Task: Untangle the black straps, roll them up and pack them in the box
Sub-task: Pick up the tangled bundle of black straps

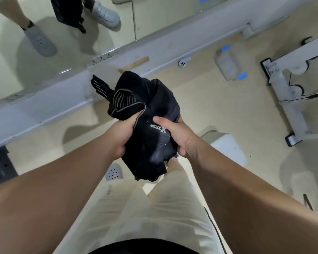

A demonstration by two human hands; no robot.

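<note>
Now, far on the left is a big mirror [66, 57] down by the floor. It shows two grey shoes and a dark bundle, so the person stands close to it.

Next comes the left hand [124, 136]. Its fingers are curled tight round the left side of the black straps [151, 99]. The straps are not on the floor and not in any box. They are up in the air in front of the person's legs, bunched in one big lump. A flat end with pale stripes [121, 99] sticks out above the left hand. I think the lump is held up high so the knots are easy to see.

Then comes the right hand [174, 136]. It is curled round the right side of the lump, with the thumb on top next to some white letters. Both hands grip close together, maybe to pull the lump apart. The straps look all mixed up, so I think the untangling is only starting. No rolling is done yet.

Under the hands are pale shorts and one grey shoe [114, 172] on the cream floor [218, 107]. Just right of the right hand is a white boxy thing [228, 149] on the floor. It may be the box, but I cannot tell. Farther back is a see-through tub [228, 65] with blue tape. On the far right is a grey metal frame [290, 88].
</note>
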